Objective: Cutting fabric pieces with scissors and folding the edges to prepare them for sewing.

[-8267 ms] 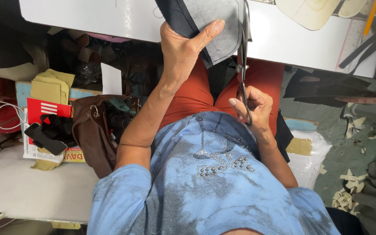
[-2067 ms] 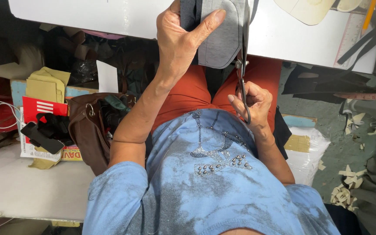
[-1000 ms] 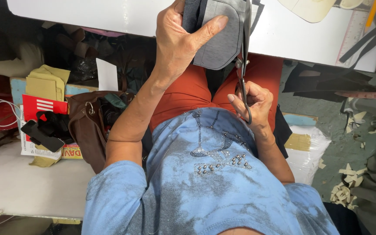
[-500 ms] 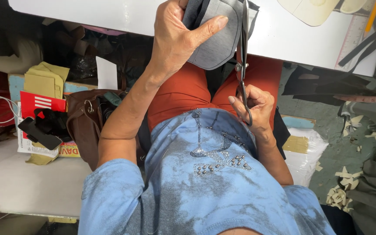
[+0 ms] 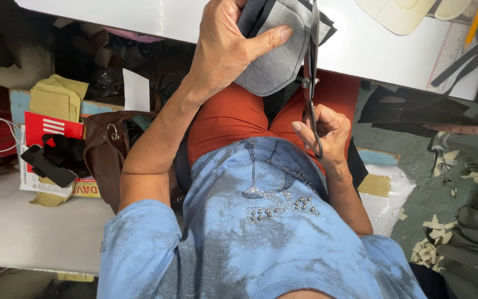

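My left hand (image 5: 225, 47) grips a rounded grey fabric piece (image 5: 272, 58) backed by darker layers, thumb pressed across its face, just above my lap. In my right hand (image 5: 325, 130) is a pair of dark scissors (image 5: 309, 83), fingers through the handles, the blades pointing up along the right edge of the grey piece. Both hands are over my orange trousers (image 5: 233, 119), at the edge of the white table (image 5: 372, 47).
A brown leather bag (image 5: 109, 158) lies at my left beside a red-and-white box (image 5: 51, 130) and a black phone (image 5: 48, 166). Cream pattern pieces (image 5: 396, 14) lie on the table. Fabric scraps (image 5: 435, 243) litter the floor at right, near a white sack (image 5: 388, 196).
The grey piece has been turned a little in my left hand and shifted slightly; the scissors stay along its right edge. The view has tilted slightly.
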